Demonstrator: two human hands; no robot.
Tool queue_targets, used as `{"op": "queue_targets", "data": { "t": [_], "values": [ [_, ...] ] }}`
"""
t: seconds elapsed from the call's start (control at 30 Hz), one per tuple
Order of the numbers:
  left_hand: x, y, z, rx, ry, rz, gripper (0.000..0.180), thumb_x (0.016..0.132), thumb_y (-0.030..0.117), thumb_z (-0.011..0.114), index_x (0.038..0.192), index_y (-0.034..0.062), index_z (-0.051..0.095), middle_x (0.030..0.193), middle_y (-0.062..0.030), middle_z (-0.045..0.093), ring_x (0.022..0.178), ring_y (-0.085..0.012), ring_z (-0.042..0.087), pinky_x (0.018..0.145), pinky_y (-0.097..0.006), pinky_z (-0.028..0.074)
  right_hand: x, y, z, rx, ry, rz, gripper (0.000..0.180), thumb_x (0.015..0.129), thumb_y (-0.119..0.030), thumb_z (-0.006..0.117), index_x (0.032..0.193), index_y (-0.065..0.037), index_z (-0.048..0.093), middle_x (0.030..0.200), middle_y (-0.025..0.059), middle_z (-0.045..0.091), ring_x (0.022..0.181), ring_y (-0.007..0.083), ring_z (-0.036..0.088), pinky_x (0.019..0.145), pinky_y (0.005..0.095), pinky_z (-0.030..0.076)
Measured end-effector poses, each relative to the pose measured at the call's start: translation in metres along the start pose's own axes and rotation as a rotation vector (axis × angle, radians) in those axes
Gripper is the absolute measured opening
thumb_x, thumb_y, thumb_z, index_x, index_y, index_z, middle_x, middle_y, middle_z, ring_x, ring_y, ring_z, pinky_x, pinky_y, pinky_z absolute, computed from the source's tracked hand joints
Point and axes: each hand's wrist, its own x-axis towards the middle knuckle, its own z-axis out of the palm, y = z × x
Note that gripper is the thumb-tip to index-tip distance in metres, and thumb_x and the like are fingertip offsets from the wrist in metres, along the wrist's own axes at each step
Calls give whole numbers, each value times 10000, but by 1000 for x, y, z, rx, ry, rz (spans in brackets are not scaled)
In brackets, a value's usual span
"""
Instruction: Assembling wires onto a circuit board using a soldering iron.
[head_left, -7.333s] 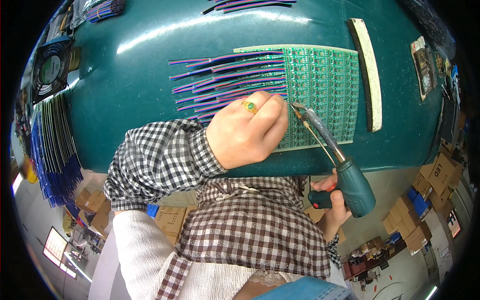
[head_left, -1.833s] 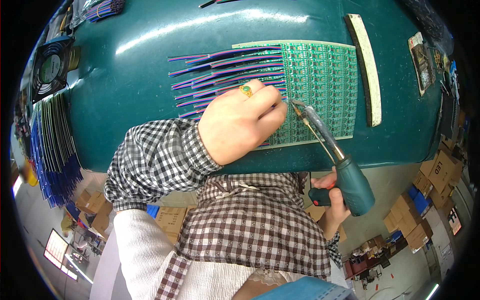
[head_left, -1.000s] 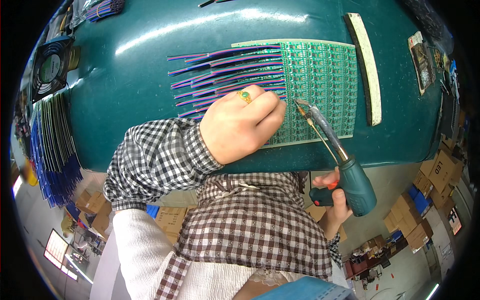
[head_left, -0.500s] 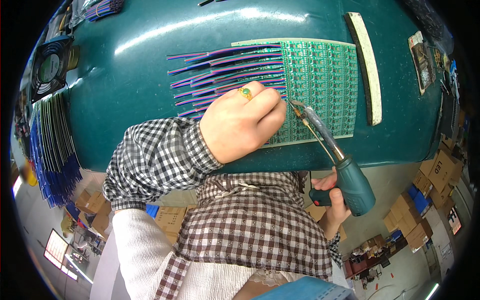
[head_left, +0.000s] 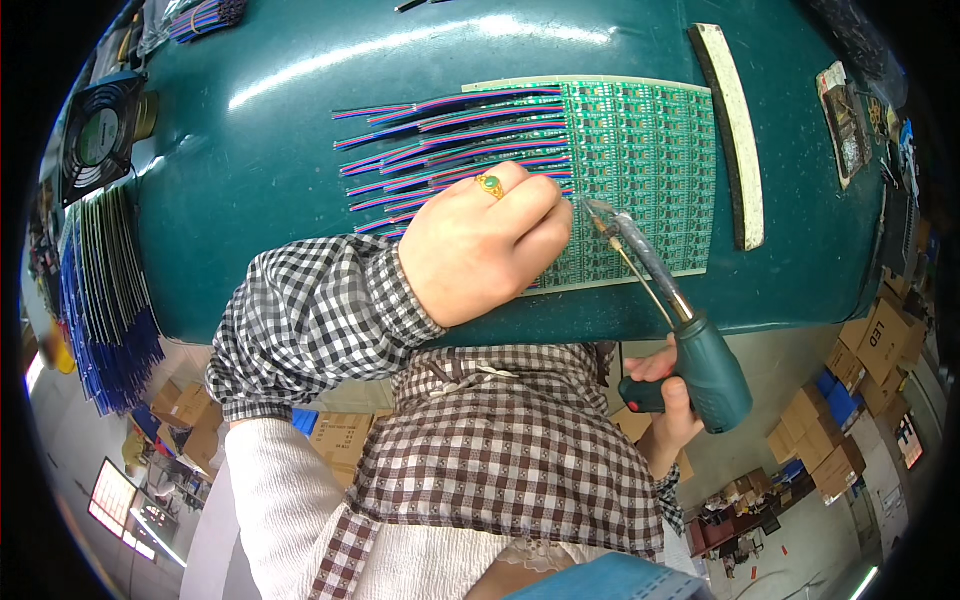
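Nearest to me, below the tabletop's [head_left: 260, 250] front edge, my right hand [head_left: 668, 405] has its grip wrapped tight around the dark teal handle of a soldering iron [head_left: 700, 360]. The iron slants up and to the left, and its metal tip [head_left: 592, 208] comes down on the green circuit board panel [head_left: 640, 160], at the panel's left part just beside my other hand's fingers.

My left hand [head_left: 480, 250] lies knuckles-up on the near left corner of that panel, fingers curled down and pressed together over the ends of the coloured wires [head_left: 450, 150]; I cannot tell exactly what the fingertips pinch beneath. A ring with a green stone [head_left: 490, 184] sits on one finger, and my checked sleeve [head_left: 310, 320] crosses the tabletop edge.

The wires fan out leftward from the panel in flat purple, red and blue rows over the teal surface. Right of the panel lies a long pale strip with a dark edge [head_left: 735, 130]. Farther off, at the far left corner, stands a small black fan [head_left: 98, 135].
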Motion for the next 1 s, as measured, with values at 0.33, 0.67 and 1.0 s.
{"op": "queue_targets", "data": {
  "t": [0.33, 0.67, 1.0],
  "values": [
    [0, 0, 2, 16, 12, 15, 345, 690, 59, 621, 1019, -41, 651, 956, -117, 584, 799, -239, 593, 656, -319, 522, 0, -3, 0, 1, 25, 11, 590, 891, -307, 644, 1232, 142, 472, 893, 172, 619, 809, 289, 666, 707, 421, 604],
    [-2, 1, 1, 46, 2, 35, 375, 688, 82, 611, 1037, -52, 643, 967, -117, 574, 817, -233, 594, 675, -315, 520, -3, -5, -3, 112, 14, 51, 375, 860, -237, 702, 1002, 90, 585, 899, 162, 632, 855, 281, 663, 779, 419, 568],
    [-3, 2, 1, 73, 7, 43, 381, 694, 83, 605, 1041, -69, 637, 959, -118, 567, 828, -236, 596, 689, -316, 530, -3, 0, -3, 31, -4, 45, 641, 875, -317, 672, 1213, 174, 437, 825, 143, 583, 732, 252, 631, 708, 452, 593]
  ]
}}
